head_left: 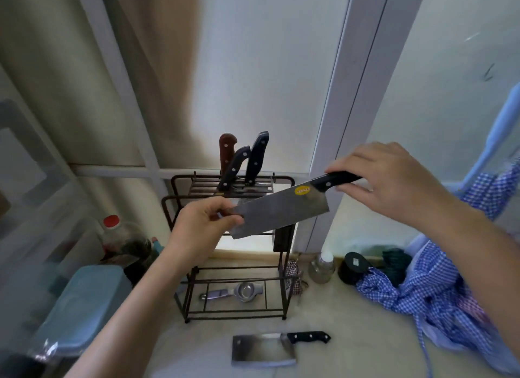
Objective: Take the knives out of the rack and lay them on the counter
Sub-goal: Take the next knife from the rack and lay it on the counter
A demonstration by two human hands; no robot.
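A broad cleaver (284,211) with a yellow sticker and black handle hangs in the air in front of the dark wire rack (180,197). My right hand (388,180) grips its handle. My left hand (202,225) pinches the front end of its blade. Three knives stay upright in the rack's top slots: a brown-handled knife (226,149) and two black-handled knives (235,168), (257,156). Another cleaver (264,349) with a black handle lies flat on the pale counter (351,335) in front of the rack.
A metal strainer (233,292) lies on the rack's bottom shelf. A blue lidded box (84,301) and a red-capped bottle (118,234) stand at the left. A small jar (322,268), a dark round container (356,266) and blue checked cloth (439,293) lie at the right.
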